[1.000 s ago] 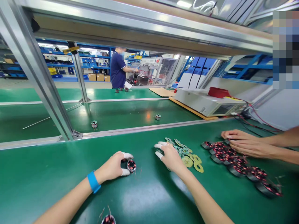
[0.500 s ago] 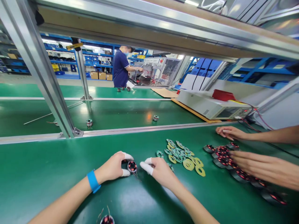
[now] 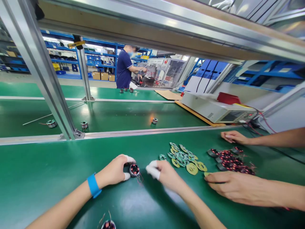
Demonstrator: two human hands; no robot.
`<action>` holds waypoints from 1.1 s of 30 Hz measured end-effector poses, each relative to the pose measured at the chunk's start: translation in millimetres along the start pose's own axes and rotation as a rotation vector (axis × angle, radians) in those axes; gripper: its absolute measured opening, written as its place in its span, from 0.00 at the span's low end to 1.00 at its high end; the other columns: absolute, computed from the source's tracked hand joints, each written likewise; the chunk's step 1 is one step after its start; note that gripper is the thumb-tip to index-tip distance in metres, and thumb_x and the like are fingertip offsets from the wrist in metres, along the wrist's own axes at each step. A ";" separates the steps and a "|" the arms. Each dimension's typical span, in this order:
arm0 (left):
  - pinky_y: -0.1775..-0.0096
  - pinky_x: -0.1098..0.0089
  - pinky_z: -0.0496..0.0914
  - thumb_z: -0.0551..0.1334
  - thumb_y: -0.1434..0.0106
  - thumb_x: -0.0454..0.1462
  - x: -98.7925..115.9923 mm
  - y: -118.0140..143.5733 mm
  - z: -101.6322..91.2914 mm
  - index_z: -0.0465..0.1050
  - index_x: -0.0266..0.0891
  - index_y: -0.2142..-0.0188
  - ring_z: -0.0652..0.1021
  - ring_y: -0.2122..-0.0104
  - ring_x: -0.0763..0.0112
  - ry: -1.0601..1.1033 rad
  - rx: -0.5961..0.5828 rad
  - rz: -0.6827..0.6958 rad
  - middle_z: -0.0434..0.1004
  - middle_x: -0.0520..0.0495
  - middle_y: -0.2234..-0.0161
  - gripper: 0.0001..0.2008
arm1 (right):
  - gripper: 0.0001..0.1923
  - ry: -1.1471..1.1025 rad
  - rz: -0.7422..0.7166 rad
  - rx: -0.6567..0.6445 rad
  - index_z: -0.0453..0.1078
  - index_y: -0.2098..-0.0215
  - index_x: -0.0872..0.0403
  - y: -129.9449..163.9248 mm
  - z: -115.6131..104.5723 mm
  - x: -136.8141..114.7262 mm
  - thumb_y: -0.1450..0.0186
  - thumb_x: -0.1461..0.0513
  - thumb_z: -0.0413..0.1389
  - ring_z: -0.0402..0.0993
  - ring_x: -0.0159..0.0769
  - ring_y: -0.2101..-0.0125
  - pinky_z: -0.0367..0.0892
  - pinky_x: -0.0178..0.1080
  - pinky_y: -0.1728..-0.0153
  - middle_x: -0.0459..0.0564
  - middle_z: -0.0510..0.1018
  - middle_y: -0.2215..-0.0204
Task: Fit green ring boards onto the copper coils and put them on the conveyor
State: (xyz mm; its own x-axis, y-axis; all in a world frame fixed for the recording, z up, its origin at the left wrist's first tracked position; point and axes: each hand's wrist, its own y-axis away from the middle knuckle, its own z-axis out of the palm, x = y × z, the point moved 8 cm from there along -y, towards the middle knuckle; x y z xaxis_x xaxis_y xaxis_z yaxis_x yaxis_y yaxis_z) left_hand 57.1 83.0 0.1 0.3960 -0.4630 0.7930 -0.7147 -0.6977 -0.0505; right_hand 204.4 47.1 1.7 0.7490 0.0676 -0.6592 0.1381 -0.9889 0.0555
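- the left hand (image 3: 114,170), with white finger cots and a blue wristband (image 3: 92,185), is gripping a small wound coil (image 3: 134,170) on the mat at lower centre of the frame.
- the right hand (image 3: 164,174) is sitting just right of the coil, its cotted fingertips (image 3: 152,171) pinched together; whether they are holding anything cannot be told.
- a co-worker's hand (image 3: 234,187) is lying flat at lower right, beside a scatter of green and yellow discs (image 3: 184,156); a 2nd co-worker's hand (image 3: 232,136) is resting behind a cluster of red coils (image 3: 230,159).
- the green mat (image 3: 47,165) is covering the bench; 3 loose coils are sitting on the conveyor (image 3: 119,116) behind the aluminium rail.
- a person in a dark shirt (image 3: 124,68) is standing at upper centre; no writing is readable.
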 end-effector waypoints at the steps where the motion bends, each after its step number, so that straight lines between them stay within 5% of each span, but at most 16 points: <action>1: 0.57 0.68 0.67 0.59 0.54 0.25 -2.7 -0.4 -0.6 0.72 0.35 0.56 0.73 0.60 0.64 0.029 0.006 -0.029 0.75 0.44 0.59 0.23 | 0.15 0.041 0.012 0.102 0.73 0.75 0.56 -2.3 -17.2 9.9 0.39 0.60 0.47 0.69 0.35 0.76 0.63 0.35 0.73 0.48 0.74 0.79; 3: 0.59 0.69 0.68 0.55 0.55 0.23 -9.0 -1.8 -3.5 0.71 0.34 0.56 0.73 0.63 0.67 0.090 0.047 -0.095 0.74 0.44 0.60 0.25 | 0.15 0.195 0.037 0.303 0.74 0.62 0.56 -3.5 -48.3 28.2 0.41 0.64 0.47 0.72 0.41 0.64 0.66 0.41 0.61 0.54 0.78 0.65; 6: 0.62 0.71 0.68 0.51 0.55 0.22 -12.9 -4.9 -9.2 0.72 0.32 0.60 0.73 0.66 0.69 0.163 0.116 -0.132 0.75 0.45 0.64 0.23 | 0.22 0.357 0.069 0.327 0.74 0.56 0.54 -5.9 -61.7 47.9 0.47 0.70 0.49 0.65 0.46 0.49 0.59 0.47 0.48 0.57 0.72 0.50; 10: 0.61 0.71 0.67 0.54 0.50 0.26 -4.9 -6.8 -21.5 0.72 0.34 0.66 0.73 0.67 0.69 0.193 0.195 -0.105 0.75 0.46 0.66 0.13 | 0.15 0.299 0.138 0.337 0.77 0.68 0.53 -4.8 -64.4 54.0 0.48 0.70 0.52 0.70 0.48 0.56 0.64 0.47 0.53 0.56 0.77 0.58; 14: 0.62 0.70 0.67 0.55 0.43 0.35 12.7 -3.9 -29.5 0.72 0.37 0.67 0.73 0.67 0.69 0.184 0.244 -0.065 0.76 0.48 0.67 0.08 | 0.13 0.157 0.100 0.331 0.75 0.62 0.55 -5.1 -51.7 33.2 0.43 0.62 0.54 0.75 0.41 0.70 0.70 0.42 0.65 0.52 0.79 0.71; 20: 0.68 0.73 0.65 0.54 0.40 0.40 29.8 -3.2 -7.9 0.71 0.36 0.75 0.72 0.72 0.72 0.181 0.083 -0.011 0.73 0.52 0.76 0.13 | 0.16 -0.435 -0.047 0.328 0.74 0.60 0.57 0.9 -11.9 -10.6 0.43 0.56 0.56 0.74 0.39 0.70 0.72 0.41 0.67 0.53 0.79 0.70; 27: 0.71 0.73 0.63 0.52 0.38 0.40 22.9 -4.8 -1.5 0.68 0.36 0.79 0.70 0.75 0.72 0.204 0.101 -0.040 0.70 0.52 0.79 0.16 | 0.18 -0.169 -0.166 0.344 0.73 0.58 0.53 7.9 -8.4 -33.6 0.48 0.60 0.60 0.69 0.36 0.71 0.69 0.36 0.75 0.52 0.75 0.67; 30: 0.66 0.69 0.65 0.55 0.39 0.45 24.4 -1.4 -4.9 0.71 0.37 0.71 0.71 0.68 0.66 -0.077 0.189 -0.022 0.73 0.48 0.71 0.14 | 0.16 -0.108 -0.124 0.369 0.73 0.60 0.53 5.0 -15.0 -21.9 0.46 0.58 0.60 0.68 0.35 0.72 0.67 0.35 0.76 0.51 0.74 0.69; 33: 0.63 0.64 0.65 0.65 0.50 0.52 21.1 1.3 -1.7 0.71 0.36 0.66 0.70 0.64 0.58 -0.422 0.201 -0.045 0.72 0.43 0.67 0.22 | 0.16 -0.148 -0.022 0.377 0.74 0.61 0.54 -0.3 -20.0 -3.5 0.46 0.55 0.58 0.68 0.35 0.74 0.67 0.35 0.77 0.49 0.72 0.72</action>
State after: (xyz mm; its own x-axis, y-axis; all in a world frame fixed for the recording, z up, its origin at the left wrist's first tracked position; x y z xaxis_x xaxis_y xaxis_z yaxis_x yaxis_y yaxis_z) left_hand 63.6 73.2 17.8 0.6538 -0.5824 0.4831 -0.5819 -0.7951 -0.1711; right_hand 214.7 49.8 19.0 0.6431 0.0969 -0.7596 -0.1146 -0.9686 -0.2206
